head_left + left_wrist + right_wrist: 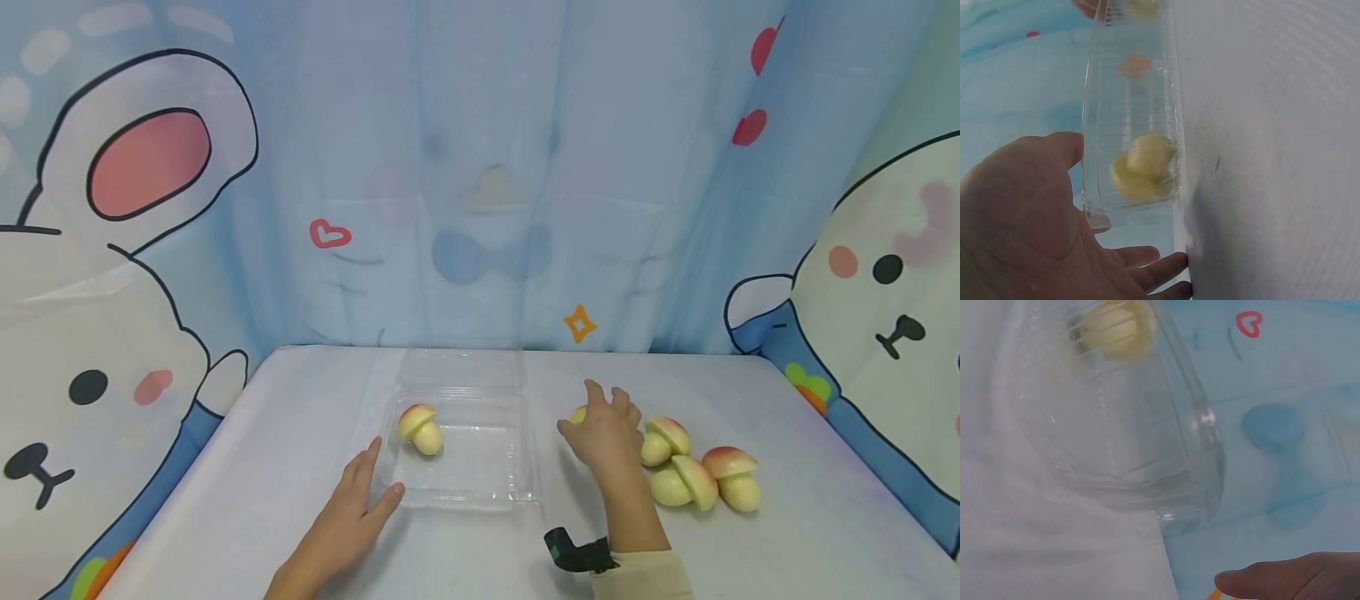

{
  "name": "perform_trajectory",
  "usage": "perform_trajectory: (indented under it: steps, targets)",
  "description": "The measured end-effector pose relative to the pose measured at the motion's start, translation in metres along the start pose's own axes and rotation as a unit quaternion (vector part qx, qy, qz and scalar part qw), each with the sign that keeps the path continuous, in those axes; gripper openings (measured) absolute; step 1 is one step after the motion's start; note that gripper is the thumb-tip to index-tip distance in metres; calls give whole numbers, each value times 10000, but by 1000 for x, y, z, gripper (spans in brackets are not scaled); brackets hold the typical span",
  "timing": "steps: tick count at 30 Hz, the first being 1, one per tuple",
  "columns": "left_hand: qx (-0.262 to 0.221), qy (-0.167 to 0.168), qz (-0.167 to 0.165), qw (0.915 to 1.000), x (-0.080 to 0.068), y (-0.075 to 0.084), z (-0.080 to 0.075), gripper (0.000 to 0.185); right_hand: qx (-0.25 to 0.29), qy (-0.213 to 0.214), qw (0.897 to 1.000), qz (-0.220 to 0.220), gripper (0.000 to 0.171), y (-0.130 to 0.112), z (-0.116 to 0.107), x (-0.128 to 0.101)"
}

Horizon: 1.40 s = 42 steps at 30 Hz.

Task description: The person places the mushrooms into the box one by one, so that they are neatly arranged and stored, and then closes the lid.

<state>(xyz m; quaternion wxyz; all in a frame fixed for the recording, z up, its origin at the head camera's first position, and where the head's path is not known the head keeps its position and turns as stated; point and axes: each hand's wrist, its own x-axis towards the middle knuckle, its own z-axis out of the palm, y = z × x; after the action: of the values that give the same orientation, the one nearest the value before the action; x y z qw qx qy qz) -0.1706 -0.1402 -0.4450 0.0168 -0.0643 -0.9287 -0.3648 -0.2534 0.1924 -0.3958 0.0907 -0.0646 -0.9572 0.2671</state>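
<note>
A clear plastic clamshell box [480, 492] lies with its lid up at the back. Inside, at its left side, rests a toy mushroom [427, 437] with a pale yellow stem and a reddish cap; it shows through the wall in the left wrist view. My left hand [348, 508] is at the box's front left corner, fingers extended, thumb right at the rim [1085, 187]. To the right of the box, my right hand [603, 429] reaches over another yellow mushroom [578, 414], mostly hidden behind thumb and forefinger, which are spread apart. Only its thumb [1291, 575] appears in the right wrist view.
Three more toy mushrooms lie close together right of my right hand: one behind [656, 446], one in front [682, 483] and one farthest right [738, 483]. A white cloth covers the table [225, 525]. A blue cartoon curtain [480, 108] hangs at the far edge.
</note>
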Motion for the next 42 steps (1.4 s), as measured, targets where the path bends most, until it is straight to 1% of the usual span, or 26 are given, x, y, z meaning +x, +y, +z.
perform_trajectory:
  steps: [4,7,11,16,24,37,42]
  targets:
    - [13,-6,8,10000,0,-1,0,74,69,-159,9996,204,75,3,4,1]
    - [12,-22,-8,10000,0,-1,0,75,116,-117,9995,284,72,5,8,1]
    - [4,-43,-5,10000,1,-2,1,75,42,-35,9995,319,64,9,13,1]
    - [4,-38,18,10000,1,-2,1,76,17,83,9997,231,58,12,17,1]
    - [24,-26,61,10000,2,-3,1,76,69,312,9995,21,56,15,19,3]
    - [40,-26,-89,9999,1,-3,2,76,236,246,9994,117,59,17,19,5]
    - [23,-33,-71,10000,1,-3,2,76,330,162,9992,148,59,18,17,6]
